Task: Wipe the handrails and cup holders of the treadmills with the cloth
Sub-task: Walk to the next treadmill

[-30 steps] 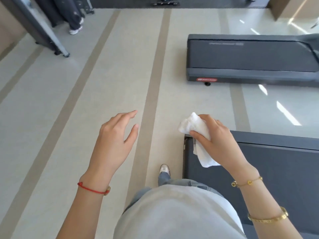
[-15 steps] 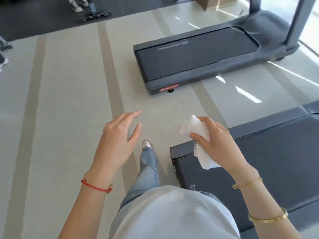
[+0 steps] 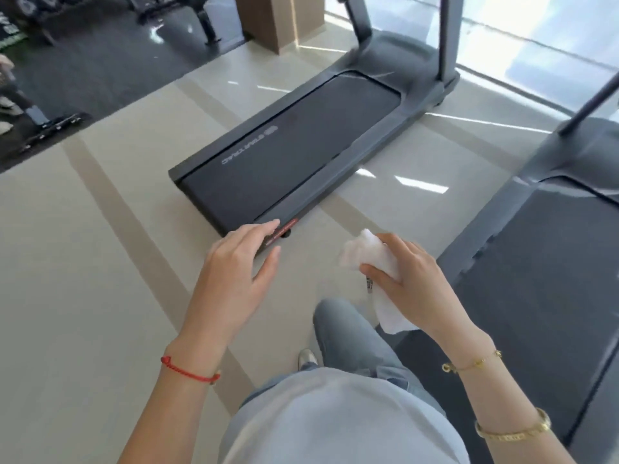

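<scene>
A: What's changed?
B: The view has swung up: left hand [image 3: 234, 272] hangs loose and empty, the treadmill [image 3: 301, 155] uprights now show, right hand [image 3: 415, 283] pinches the cloth [image 3: 368, 256].
A: Meaning?
B: Probably approaching; handrails unwiped.

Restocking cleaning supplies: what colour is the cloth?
White; the head view shows the cloth held in the right hand.

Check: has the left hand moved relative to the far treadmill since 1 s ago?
Yes. The left hand now overlaps the far treadmill at its rear corner; earlier it sat over bare floor, well short.
</scene>
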Tool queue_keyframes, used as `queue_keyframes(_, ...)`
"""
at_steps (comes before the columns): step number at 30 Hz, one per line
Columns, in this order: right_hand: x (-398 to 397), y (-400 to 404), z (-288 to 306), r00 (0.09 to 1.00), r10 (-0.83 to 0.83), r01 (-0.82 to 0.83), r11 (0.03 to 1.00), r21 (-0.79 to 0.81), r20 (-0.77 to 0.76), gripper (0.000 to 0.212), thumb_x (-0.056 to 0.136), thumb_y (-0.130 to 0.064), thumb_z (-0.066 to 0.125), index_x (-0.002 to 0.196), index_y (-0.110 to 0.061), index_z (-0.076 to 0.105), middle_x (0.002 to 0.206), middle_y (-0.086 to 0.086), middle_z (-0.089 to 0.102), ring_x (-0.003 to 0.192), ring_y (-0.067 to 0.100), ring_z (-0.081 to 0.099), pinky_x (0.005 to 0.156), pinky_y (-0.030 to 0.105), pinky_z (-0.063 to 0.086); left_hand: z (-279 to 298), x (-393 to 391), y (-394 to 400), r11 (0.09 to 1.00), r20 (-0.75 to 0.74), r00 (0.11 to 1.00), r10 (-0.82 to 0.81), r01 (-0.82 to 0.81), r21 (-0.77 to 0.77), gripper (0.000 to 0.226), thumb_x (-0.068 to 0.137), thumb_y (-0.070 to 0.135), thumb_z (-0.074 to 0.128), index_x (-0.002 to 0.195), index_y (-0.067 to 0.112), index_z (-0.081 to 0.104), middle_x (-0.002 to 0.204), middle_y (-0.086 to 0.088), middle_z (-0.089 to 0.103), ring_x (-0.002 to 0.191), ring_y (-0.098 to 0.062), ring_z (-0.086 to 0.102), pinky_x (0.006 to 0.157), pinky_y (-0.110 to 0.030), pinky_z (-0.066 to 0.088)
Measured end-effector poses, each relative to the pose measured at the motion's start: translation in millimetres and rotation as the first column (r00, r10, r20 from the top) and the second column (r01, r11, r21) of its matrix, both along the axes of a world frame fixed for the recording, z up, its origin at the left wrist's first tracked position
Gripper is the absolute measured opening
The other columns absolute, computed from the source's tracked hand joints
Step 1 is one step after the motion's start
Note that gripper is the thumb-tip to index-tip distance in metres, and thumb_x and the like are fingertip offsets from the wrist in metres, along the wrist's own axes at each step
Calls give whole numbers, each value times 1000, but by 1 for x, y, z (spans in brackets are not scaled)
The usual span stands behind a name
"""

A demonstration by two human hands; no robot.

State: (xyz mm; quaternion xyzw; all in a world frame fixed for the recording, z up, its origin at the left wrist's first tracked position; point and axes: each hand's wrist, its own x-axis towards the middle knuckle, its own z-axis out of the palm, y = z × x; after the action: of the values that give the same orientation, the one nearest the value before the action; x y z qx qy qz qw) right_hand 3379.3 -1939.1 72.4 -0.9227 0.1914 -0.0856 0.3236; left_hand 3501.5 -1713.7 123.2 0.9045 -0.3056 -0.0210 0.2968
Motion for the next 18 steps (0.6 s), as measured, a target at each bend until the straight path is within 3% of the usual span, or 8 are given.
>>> queue_keyframes(5,40,-27,0,992,-128,128,992,-16,-11,43,89,-52,56,125,-28,49,105,-11,56,90,6,39,74,21,27,-4,77,-50,990,-32,989,-144,143,-16,34,96,23,55,130,19,59,121,9,63,109,-9,58,101,-45,45)
queue_keyframes(9,73,-59,-2,969,-248,248,969,-3,-4,40,89,-51,57,122,-30,49,98,-15,53,87,4,39,69,19,32,-8,130,-102,967,-54,966,-254,254,-17,35,96,24,54,131,18,59,121,7,63,109,-11,59,101,-45,45)
queue_keyframes(11,91,-81,-6,954,-300,300,954,-2,8,37,89,-51,56,121,-33,48,94,-19,48,83,4,39,67,10,31,-12,156,-136,951,-47,950,-308,308,-17,36,96,23,55,131,17,59,124,6,63,114,-13,58,102,-45,44)
queue_keyframes(18,160,-199,-6,908,-418,418,908,8,32,33,91,-50,54,120,-38,48,88,-29,46,83,0,36,75,3,34,-11,241,-290,884,-56,883,-467,466,-27,37,98,24,52,134,20,56,127,6,61,119,-11,56,106,-43,42)
